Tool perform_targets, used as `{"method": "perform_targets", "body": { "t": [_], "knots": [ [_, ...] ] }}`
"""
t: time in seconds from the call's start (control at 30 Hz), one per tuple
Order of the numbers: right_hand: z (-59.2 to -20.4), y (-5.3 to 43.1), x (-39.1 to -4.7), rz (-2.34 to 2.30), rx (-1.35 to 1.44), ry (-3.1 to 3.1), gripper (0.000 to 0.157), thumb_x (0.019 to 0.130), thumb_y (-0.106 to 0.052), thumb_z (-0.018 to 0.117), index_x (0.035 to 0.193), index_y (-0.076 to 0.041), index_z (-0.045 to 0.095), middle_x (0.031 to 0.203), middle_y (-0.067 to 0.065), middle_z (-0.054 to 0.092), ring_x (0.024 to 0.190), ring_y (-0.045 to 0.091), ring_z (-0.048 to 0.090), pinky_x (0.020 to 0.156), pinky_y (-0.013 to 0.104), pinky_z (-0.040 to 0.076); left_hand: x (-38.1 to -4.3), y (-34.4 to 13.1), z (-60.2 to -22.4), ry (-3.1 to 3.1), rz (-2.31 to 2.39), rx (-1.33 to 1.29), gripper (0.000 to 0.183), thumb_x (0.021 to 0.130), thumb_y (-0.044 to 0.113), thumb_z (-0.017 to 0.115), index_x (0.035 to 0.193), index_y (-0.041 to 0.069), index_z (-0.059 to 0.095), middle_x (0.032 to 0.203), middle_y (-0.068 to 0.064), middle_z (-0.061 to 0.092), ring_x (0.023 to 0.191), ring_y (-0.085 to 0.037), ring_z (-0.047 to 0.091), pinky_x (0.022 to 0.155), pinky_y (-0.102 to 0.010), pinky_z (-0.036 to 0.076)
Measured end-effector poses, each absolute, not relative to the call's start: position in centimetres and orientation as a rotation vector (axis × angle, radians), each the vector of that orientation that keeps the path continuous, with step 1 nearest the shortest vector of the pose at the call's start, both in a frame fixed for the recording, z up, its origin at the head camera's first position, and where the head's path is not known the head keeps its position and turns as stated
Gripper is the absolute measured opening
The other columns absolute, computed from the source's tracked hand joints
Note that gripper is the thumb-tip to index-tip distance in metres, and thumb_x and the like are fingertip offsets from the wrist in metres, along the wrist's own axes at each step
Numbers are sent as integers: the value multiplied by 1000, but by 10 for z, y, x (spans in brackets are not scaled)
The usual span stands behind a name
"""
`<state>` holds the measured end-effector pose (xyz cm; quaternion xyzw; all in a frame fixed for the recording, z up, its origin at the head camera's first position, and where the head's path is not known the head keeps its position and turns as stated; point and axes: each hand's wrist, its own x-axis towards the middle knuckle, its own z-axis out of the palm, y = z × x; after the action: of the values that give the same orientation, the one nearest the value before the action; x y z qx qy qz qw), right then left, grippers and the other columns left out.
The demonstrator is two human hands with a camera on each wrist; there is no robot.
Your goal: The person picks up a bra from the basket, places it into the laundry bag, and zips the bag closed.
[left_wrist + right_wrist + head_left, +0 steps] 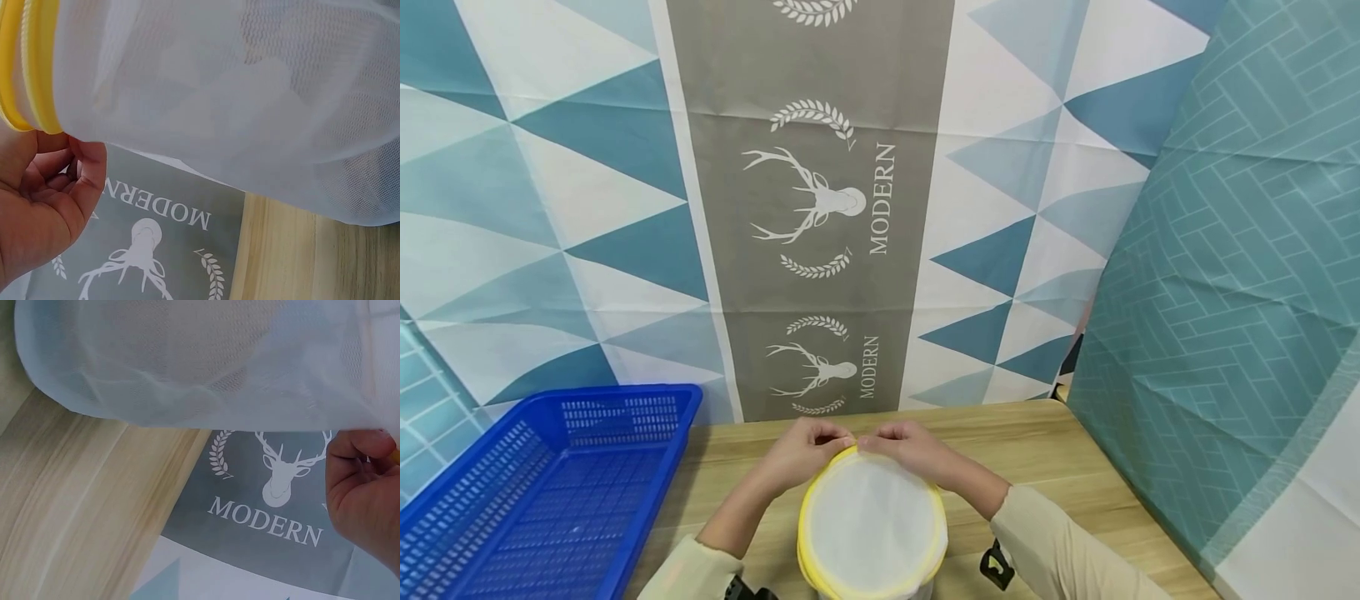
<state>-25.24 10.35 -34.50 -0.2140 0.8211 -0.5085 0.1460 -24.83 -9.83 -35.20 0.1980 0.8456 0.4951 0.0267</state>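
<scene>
A white mesh laundry bag (pixel 872 525) stands like a cylinder on the table, its round top edged in yellow trim. At the far side of that top, my left hand (pixel 805 457) pinches the yellow edge between thumb and curled fingers. Close beside it, my right hand (pixel 913 450) grips the same rim, thumb on top. The left wrist view shows a yellow zipper band (pixel 42 69) running round the bag just above the left fingers. In the right wrist view, the mesh side (pixel 187 375) hangs over the wooden surface, and the curled right fingers hold its upper edge.
A blue plastic basket (pixel 658 500) with perforated walls sits at the left. The wooden table (pixel 1075 483) ends at a patterned cloth (pixel 812 292) with deer heads behind it. A teal cloth (pixel 1225 333) hangs along the right side.
</scene>
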Motion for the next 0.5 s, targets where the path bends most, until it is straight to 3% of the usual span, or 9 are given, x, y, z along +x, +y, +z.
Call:
{"method": "perform_targets", "body": {
  "t": [0.13,0.5],
  "knots": [
    [-344,103,-253,-1412,-680,2420,30,93,-31,58,100,-6,72,92,6,70,68,8,61,60,26,52,-248,-99,-352,2591,1541,642,17,92,16,58,93,4,71,82,-5,68,68,-11,58,61,-26,49],
    [-345,106,-250,-1406,-674,2420,31,94,-32,56,91,-6,72,74,4,67,54,9,58,50,27,51,-247,-103,-354,2569,1556,658,18,92,17,58,92,3,71,80,-5,67,66,-10,56,59,-25,48]
  ]
}}
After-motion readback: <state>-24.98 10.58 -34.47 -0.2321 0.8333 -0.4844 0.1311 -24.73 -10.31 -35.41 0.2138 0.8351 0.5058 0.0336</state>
